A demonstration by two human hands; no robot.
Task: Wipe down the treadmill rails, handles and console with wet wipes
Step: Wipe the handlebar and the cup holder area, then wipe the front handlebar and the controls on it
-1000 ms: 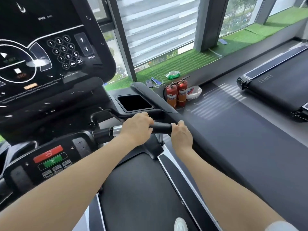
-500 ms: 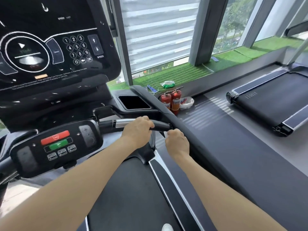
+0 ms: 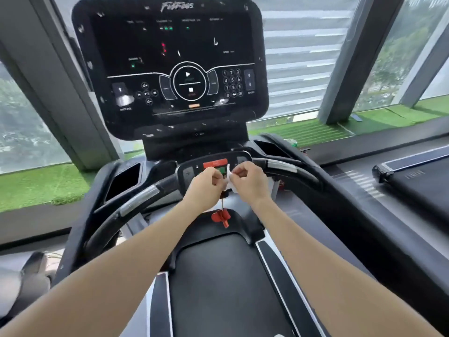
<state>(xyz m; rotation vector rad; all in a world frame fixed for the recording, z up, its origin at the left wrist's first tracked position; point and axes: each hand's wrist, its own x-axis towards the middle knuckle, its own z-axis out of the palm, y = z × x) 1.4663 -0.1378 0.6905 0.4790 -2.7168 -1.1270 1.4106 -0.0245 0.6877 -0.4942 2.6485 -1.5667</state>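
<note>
A person stands on a treadmill, both forearms reaching forward to the middle of the machine. The left hand (image 3: 205,184) and the right hand (image 3: 249,182) meet just in front of the control pod (image 3: 192,170), fingers curled, each pinching one side of a small white wipe (image 3: 229,175) held between them. The wipe hangs crumpled in the gap between the two hands, partly covering the pod's green button (image 3: 221,169); the red stop button (image 3: 215,164) shows just above the knuckles.

Above the pod rises the console (image 3: 170,69), a dark glossy panel lit with a round play control at centre, a number keypad to its right and incline arrows to its left. Pale smears and flecks dot its frame.

The left handle (image 3: 136,203) and the right handle (image 3: 281,165) curve out from either side of the pod, each with a silver grip section. Neither hand touches them.

Below the hands a red safety clip (image 3: 221,217) dangles on a cord over the front edge of the belt (image 3: 218,288).

Beyond the machine, windows (image 3: 303,57) with slatted blinds look out over a strip of green turf (image 3: 315,132). A second treadmill (image 3: 413,176) sits at the right edge.
</note>
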